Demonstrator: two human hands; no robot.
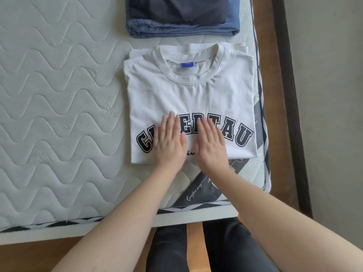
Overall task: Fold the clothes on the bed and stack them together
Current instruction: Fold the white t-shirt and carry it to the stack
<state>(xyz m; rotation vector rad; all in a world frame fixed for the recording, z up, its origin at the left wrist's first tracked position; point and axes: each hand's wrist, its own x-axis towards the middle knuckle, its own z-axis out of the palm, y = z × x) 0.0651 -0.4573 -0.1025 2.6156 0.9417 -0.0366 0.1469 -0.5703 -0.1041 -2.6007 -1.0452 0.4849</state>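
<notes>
Both hands, left hand and right hand, press flat, fingers together, on the folded T-shirt. The jeans stack lies beyond the fingertips. Careless lifting could spring the folds.

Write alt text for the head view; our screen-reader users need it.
Left hand and right hand press flat on a folded white cotton T-shirt with dark block lettering on a quilted white mattress. Beyond it lies a stack of folded blue denim jeans under a dark garment.
</notes>
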